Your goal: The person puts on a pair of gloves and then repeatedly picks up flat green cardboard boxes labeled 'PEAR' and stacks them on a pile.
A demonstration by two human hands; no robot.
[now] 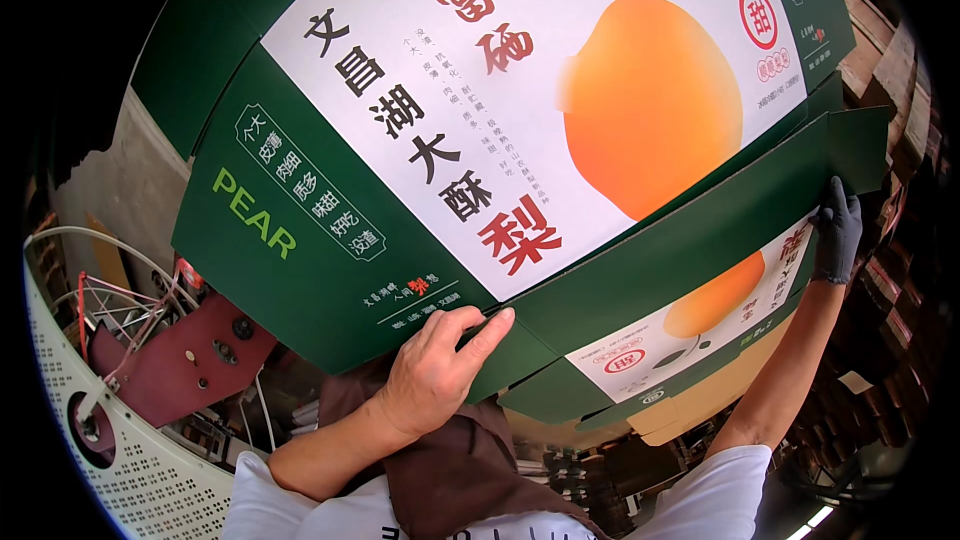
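Observation:
A large flat cardboard box blank (330, 230), dark green with a white panel and a printed orange fruit, fills the upper view and is tilted. My left hand (438, 372), bare, grips its lower edge near the middle, fingers curled over the green border. My right hand (836, 232), in a dark glove, holds the box's far right edge, beside a folded green flap (855, 145). A second printed panel (700, 315) of the box shows below the fold, between my two hands.
A white perforated metal machine (130, 460) with wires and a dark red metal plate (195, 360) stands at the lower left. Stacked cardboard and wooden pallets (890, 60) line the right side. A brown apron (460, 470) hangs in front of my body.

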